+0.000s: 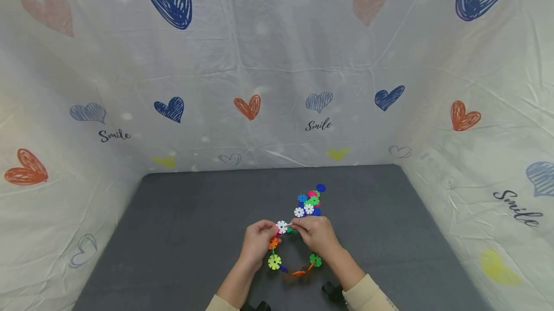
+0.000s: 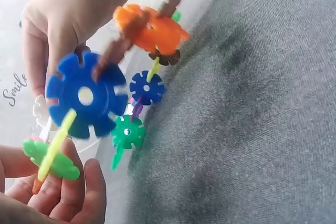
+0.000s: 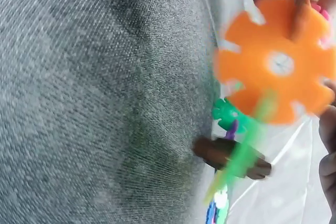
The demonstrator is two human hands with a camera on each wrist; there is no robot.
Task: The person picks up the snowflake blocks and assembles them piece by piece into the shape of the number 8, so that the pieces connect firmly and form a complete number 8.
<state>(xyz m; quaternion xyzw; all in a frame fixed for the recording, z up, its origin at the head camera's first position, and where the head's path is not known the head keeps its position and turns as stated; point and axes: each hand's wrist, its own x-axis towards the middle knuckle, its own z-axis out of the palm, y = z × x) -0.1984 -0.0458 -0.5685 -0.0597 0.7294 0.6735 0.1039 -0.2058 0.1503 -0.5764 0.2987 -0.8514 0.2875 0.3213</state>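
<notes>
White disc [image 1: 282,227] is pinched by left hand [image 1: 257,242], edge-on white piece [image 1: 289,225] by right hand [image 1: 321,236]; disc chain [image 1: 274,262] is looped nearside of grip. Slots best squared, chain kept slack.

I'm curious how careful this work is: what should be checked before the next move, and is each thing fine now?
1. Left hand gripping the chain: ok, beside the white disc.
2. Right hand pinching the thin white piece: ok.
3. That piece fully slotted into the white disc: cannot tell, too small.
4. Chain closed into a ring: cannot tell, hands hide part.
5. Loose discs within reach: seemingly ok, just beyond the right hand.
</notes>
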